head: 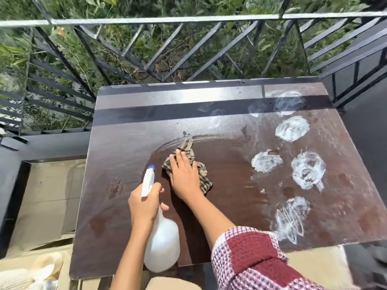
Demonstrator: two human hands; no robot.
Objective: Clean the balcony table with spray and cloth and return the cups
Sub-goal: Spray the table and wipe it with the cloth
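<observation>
A dark brown balcony table (129,147) fills the middle of the view. My right hand (184,176) presses flat on a checked brown cloth (202,176) near the table's centre, and a curved wet streak arcs from the cloth toward the right. My left hand (143,204) grips the neck of a white spray bottle (162,245) with a blue nozzle tip, held over the table's near edge. Several white foamy patches (292,128) lie on the right half of the table. No cups can be made out clearly.
A black metal railing (188,19) runs behind the table, with green plants beyond it. A dark low wall (41,143) borders the left side. Beige floor tiles (46,201) show at lower left, where pale blurred objects (41,271) lie.
</observation>
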